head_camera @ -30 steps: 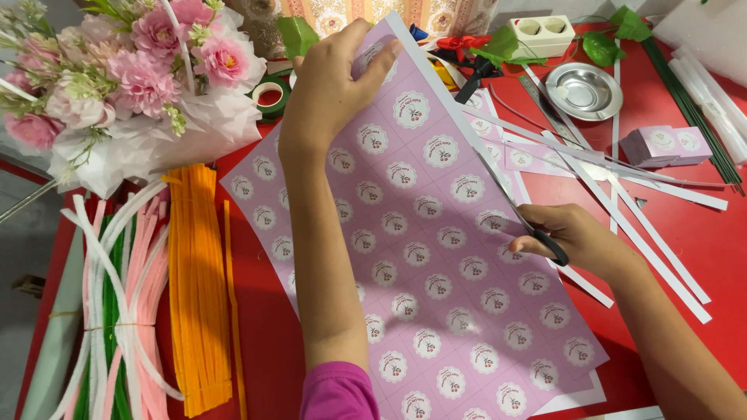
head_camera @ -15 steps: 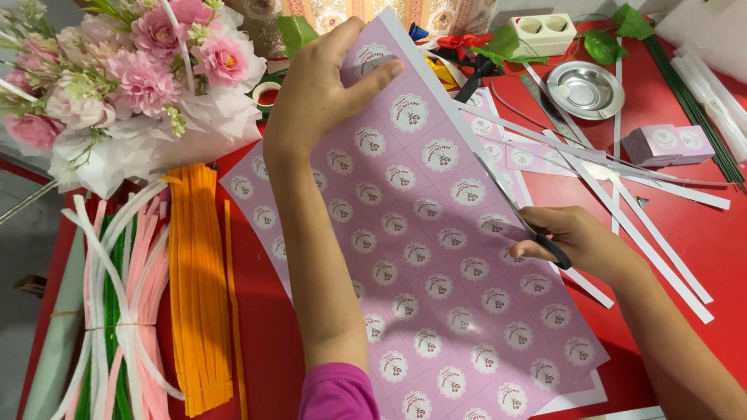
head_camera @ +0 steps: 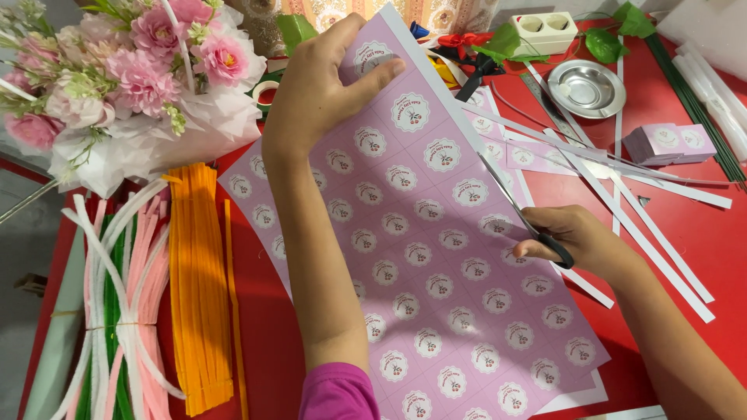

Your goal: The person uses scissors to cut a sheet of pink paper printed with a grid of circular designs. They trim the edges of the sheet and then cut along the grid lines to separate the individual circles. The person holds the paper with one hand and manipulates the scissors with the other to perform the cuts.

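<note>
A red surface carries everything, and across its middle lies a large pink paper sheet printed with rows of round white scalloped labels; its long axis runs on a diagonal from the far middle down to the near right, its far corner lifted off the surface. The sheet is thin and smooth, bowing slightly where it is raised. To the far left stands a bouquet of pink flowers in white tissue, and below it lie bundles of fuzzy pipe cleaners, orange beside pink, white and green ones. The left hand pinches the sheet's far corner, thumb on top and fingers curled behind. The right hand is closed around the black handles of scissors, whose blades lie along the sheet's right edge, pointing away up the diagonal. Right of that edge, long narrow white paper strips fan over the surface, leaving bare red beyond them. Farther off sit a round metal dish and a small stack of cut pink cards.
</note>
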